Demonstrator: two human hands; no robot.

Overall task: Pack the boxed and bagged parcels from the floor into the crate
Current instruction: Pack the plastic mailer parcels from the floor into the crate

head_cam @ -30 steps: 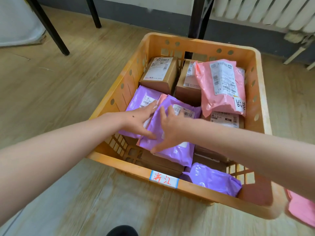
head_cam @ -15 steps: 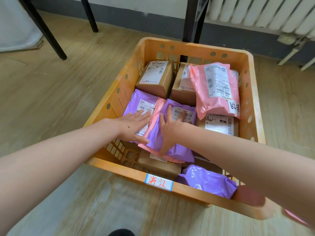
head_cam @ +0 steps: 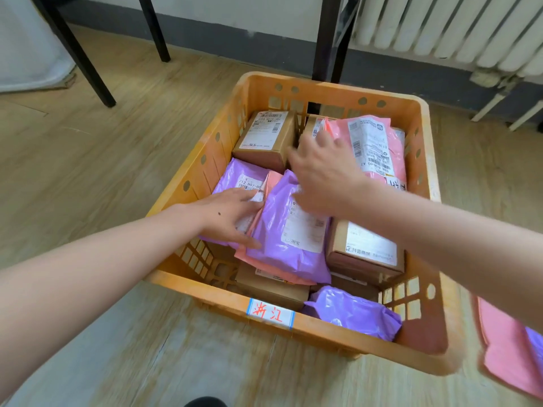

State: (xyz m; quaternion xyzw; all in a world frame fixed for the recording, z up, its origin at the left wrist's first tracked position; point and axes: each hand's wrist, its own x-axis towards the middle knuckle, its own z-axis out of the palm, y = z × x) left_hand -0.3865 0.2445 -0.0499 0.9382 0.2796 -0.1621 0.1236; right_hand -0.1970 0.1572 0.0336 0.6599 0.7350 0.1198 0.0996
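Room: wood-pattern floor [head_cam: 88, 177], a white radiator [head_cam: 440, 24] on the far wall, black furniture legs [head_cam: 73, 54] behind.
Crate: an orange plastic crate [head_cam: 332, 92] stands on the floor; a white label [head_cam: 269, 314] with red characters sits on its near rim.
Packed parcels: cardboard box [head_cam: 267, 136] at the far left, pink bag [head_cam: 373, 145] at the far right, left purple bag [head_cam: 244, 177], central purple bag [head_cam: 288, 230] lying on a pink one, labelled box [head_cam: 367, 251] to its right, another purple bag [head_cam: 352, 315] at the near wall.
Left hand [head_cam: 232, 214]: arm reaches in, fingers straight and flat on the left purple bag, thumb against the central one; it grips nothing.
Right hand [head_cam: 323, 171]: raised over the crate, blurred, fingers loosely spread, empty.
Floor parcels: a pink mailer [head_cam: 511, 353] lies just right of the crate.
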